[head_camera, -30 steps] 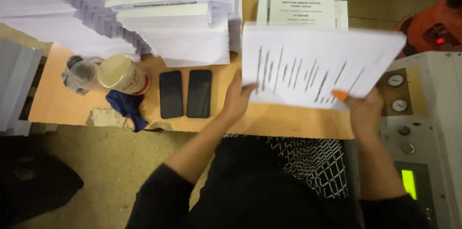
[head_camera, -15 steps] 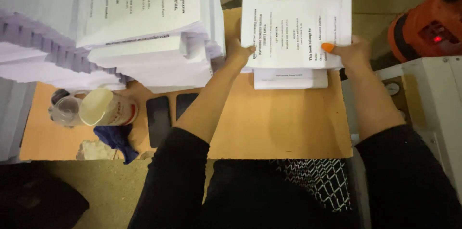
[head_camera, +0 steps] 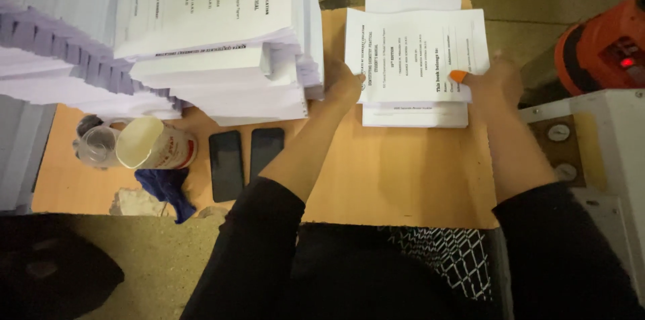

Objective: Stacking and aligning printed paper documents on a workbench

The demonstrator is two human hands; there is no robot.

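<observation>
So both hands are on the same bundle of printed sheets [head_camera: 416, 51], which sits on top of a small pile of paper [head_camera: 414, 115] at the far right part of the tan worktop [head_camera: 396, 179]. The left hand [head_camera: 339, 85] grips the bundle's left edge, fingers closed around it; most of them are tucked under the paper, so I can't tell exactly how they sit. The right hand [head_camera: 494, 81] pinches the right edge, thumb with an orange nail pressed flat on the top page, rest of the fingers hidden underneath. The bundle looks slightly skewed against the pile below it, and another white sheet peeks out behind it on the far side.

Left of that, just beside the left hand, there's a big tall stack of printed booklets [head_camera: 215, 37], with more layered paper stacks [head_camera: 54, 44] further left. Near the left end of the worktop, a cup [head_camera: 154, 145] lies on its side next to a clear glass jar [head_camera: 94, 142], with a blue cloth [head_camera: 164, 185] just nearer than them. Two dark phones [head_camera: 245, 158] lie side by side between the cup and the left forearm. On the right there's an orange machine [head_camera: 601, 44] far off and a pale grey machine with round dials [head_camera: 584, 145] nearer.
</observation>
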